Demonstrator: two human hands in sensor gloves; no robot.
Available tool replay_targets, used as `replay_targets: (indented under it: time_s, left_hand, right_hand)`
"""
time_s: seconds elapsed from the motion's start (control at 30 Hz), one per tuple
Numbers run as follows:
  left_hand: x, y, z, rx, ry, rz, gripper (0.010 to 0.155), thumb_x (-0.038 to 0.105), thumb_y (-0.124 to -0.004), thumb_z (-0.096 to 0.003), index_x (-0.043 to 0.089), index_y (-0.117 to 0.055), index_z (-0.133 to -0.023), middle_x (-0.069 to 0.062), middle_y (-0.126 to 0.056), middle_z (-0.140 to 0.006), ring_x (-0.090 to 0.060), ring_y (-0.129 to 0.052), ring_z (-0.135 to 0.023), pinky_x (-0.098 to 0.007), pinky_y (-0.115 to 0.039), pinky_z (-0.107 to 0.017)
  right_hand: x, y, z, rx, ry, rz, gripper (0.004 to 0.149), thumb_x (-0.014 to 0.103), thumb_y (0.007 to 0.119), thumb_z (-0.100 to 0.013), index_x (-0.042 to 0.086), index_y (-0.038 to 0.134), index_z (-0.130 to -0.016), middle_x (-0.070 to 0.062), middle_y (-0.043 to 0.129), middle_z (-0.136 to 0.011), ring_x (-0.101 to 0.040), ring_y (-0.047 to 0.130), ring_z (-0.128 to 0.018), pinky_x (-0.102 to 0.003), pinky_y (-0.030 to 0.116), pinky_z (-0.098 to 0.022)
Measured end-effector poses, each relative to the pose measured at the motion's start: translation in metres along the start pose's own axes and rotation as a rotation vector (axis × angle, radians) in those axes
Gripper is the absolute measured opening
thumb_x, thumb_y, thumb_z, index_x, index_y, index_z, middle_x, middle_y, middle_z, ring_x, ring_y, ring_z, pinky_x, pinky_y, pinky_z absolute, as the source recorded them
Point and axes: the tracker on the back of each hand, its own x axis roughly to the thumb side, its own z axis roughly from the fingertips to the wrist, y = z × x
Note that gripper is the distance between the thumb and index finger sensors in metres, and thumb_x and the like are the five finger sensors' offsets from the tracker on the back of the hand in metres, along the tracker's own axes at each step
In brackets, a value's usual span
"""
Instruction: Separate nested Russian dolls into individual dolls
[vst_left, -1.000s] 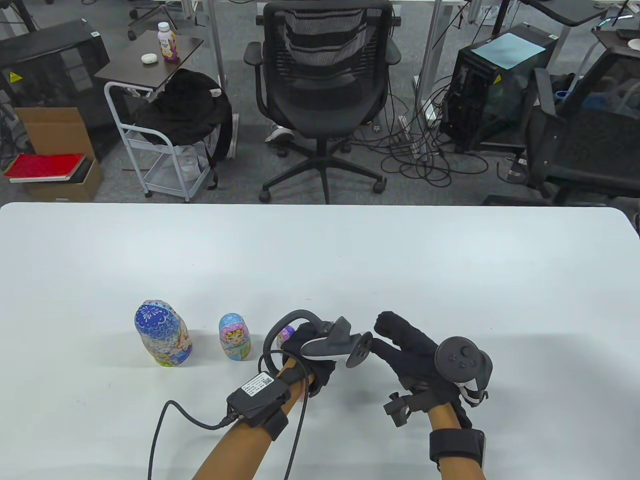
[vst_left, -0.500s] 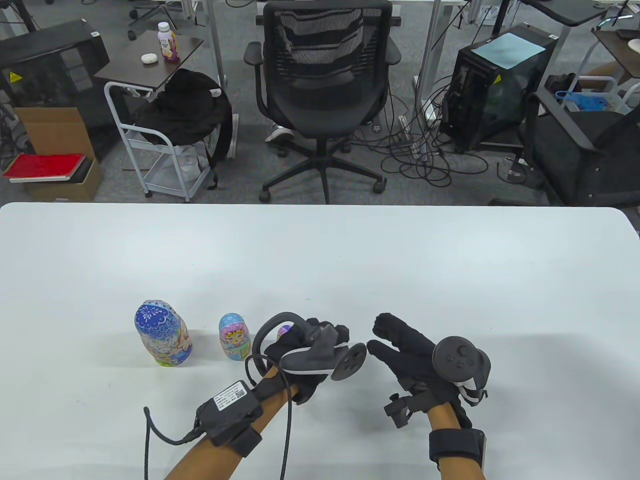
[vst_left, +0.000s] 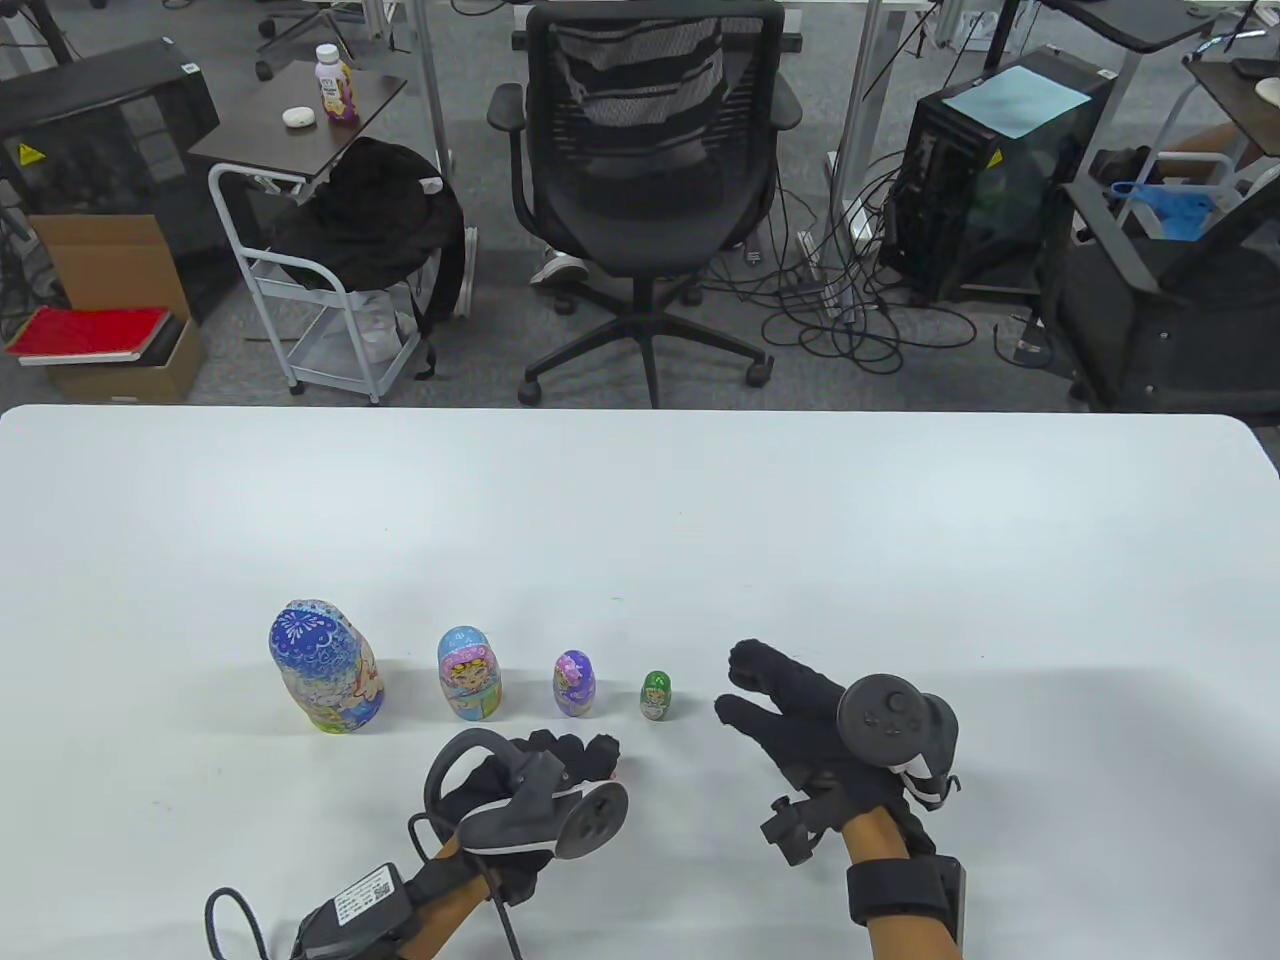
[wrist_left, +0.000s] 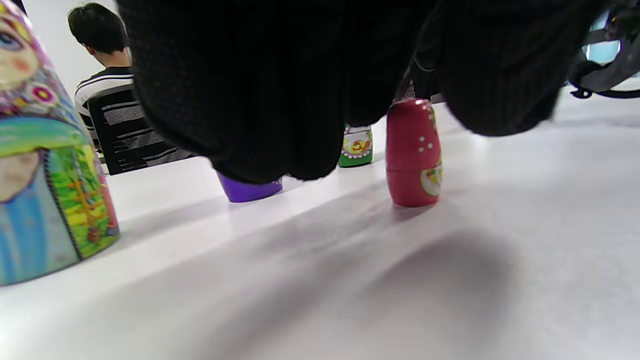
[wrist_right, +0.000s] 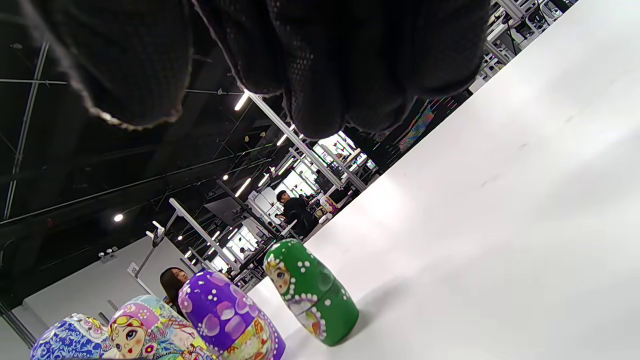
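Observation:
Four painted dolls stand in a row on the white table (vst_left: 900, 560): a large blue doll (vst_left: 325, 680), a light-blue doll (vst_left: 468, 675), a purple doll (vst_left: 574, 684) and a small green doll (vst_left: 656, 696). My left hand (vst_left: 597, 757) lies in front of the row. A tiny red doll (wrist_left: 414, 152) stands upright on the table at its fingertips, almost hidden in the table view. The left wrist view does not show whether the fingers (wrist_left: 260, 100) grip it. My right hand (vst_left: 738, 685) rests to the right of the green doll (wrist_right: 312, 292), fingers spread, holding nothing.
Bare table surface stretches behind the row and to the right of my right hand. An office chair (vst_left: 650, 150) and a small cart (vst_left: 320, 300) stand on the floor beyond the far table edge.
My left hand has drawn back toward the near edge, uncovering the purple and green dolls. My right hand has shifted slightly left and nearer.

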Motion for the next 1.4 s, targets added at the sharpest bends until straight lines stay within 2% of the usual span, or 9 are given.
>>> replay_targets:
  time_s: [0.17,0.37,0.5,0.7,0.8,1.03,1.27,1.4]
  left_hand:
    - [-0.001,-0.006,-0.001,0.042,-0.005,0.055,0.055,0.050,-0.080,-0.0515,0.022,-0.076,-0.098,-0.004,-0.097,-0.084,-0.027,-0.103,-0.067,-0.036,-0.091,-0.050]
    - [0.001,-0.014,-0.006,0.031,-0.014,0.090,0.055,0.049,-0.079,-0.0521,0.020,-0.075,-0.099,-0.005,-0.096,-0.085,-0.027,-0.103,-0.068,-0.037,-0.091,-0.050]
    - [-0.001,-0.016,-0.008,0.027,-0.010,0.133,0.054,0.052,-0.078,-0.0526,0.025,-0.075,-0.099,-0.006,-0.096,-0.086,-0.029,-0.102,-0.069,-0.038,-0.090,-0.051]
    - [-0.007,-0.020,-0.009,0.069,0.000,0.210,0.052,0.057,-0.080,-0.0511,0.026,-0.081,-0.093,-0.006,-0.098,-0.084,-0.029,-0.103,-0.068,-0.038,-0.091,-0.050]
    - [-0.009,-0.016,-0.008,0.091,0.009,0.226,0.052,0.057,-0.080,-0.0512,0.028,-0.080,-0.094,-0.005,-0.097,-0.085,-0.029,-0.103,-0.069,-0.038,-0.091,-0.051]
    - [-0.023,0.011,0.004,0.271,0.049,0.454,0.052,0.056,-0.079,-0.0527,0.025,-0.078,-0.095,-0.006,-0.097,-0.085,-0.029,-0.103,-0.069,-0.038,-0.091,-0.051]
    - [-0.029,0.014,0.010,0.307,0.047,0.501,0.052,0.056,-0.079,-0.0530,0.025,-0.078,-0.095,-0.005,-0.097,-0.085,-0.028,-0.103,-0.069,-0.037,-0.091,-0.050]
    - [-0.029,0.014,0.011,0.317,0.039,0.547,0.052,0.055,-0.079,-0.0531,0.025,-0.078,-0.095,-0.005,-0.097,-0.085,-0.028,-0.103,-0.068,-0.037,-0.091,-0.050]
  right_hand:
    - [0.000,0.002,0.001,0.006,0.003,0.017,0.068,0.050,0.087,-0.043,0.013,0.073,-0.099,-0.021,0.093,-0.087,-0.043,0.090,-0.079,-0.053,0.077,-0.059]
    - [0.000,0.004,0.001,0.028,0.006,0.027,0.067,0.049,0.087,-0.043,0.013,0.074,-0.098,-0.021,0.093,-0.086,-0.043,0.090,-0.079,-0.053,0.077,-0.059]
    - [0.001,0.006,0.000,0.045,0.001,0.029,0.068,0.049,0.087,-0.043,0.013,0.074,-0.098,-0.021,0.094,-0.086,-0.043,0.090,-0.079,-0.053,0.077,-0.059]
    - [0.005,0.012,0.000,0.083,-0.013,0.036,0.068,0.049,0.087,-0.043,0.012,0.074,-0.098,-0.021,0.094,-0.086,-0.043,0.090,-0.079,-0.053,0.077,-0.059]
    - [0.009,0.018,0.000,0.117,-0.026,0.041,0.068,0.049,0.087,-0.043,0.012,0.074,-0.098,-0.021,0.094,-0.086,-0.043,0.090,-0.079,-0.053,0.077,-0.059]
    - [0.022,0.043,0.001,0.266,-0.069,0.017,0.068,0.048,0.088,-0.042,0.013,0.073,-0.099,-0.021,0.093,-0.087,-0.043,0.090,-0.079,-0.053,0.077,-0.059]
    - [0.034,0.064,0.005,0.359,-0.096,-0.033,0.070,0.046,0.090,-0.040,0.014,0.072,-0.099,-0.020,0.092,-0.089,-0.042,0.089,-0.081,-0.052,0.077,-0.060]
    - [0.039,0.072,0.007,0.362,-0.112,-0.015,0.068,0.045,0.090,-0.041,0.015,0.072,-0.099,-0.019,0.093,-0.088,-0.041,0.090,-0.080,-0.051,0.077,-0.060]
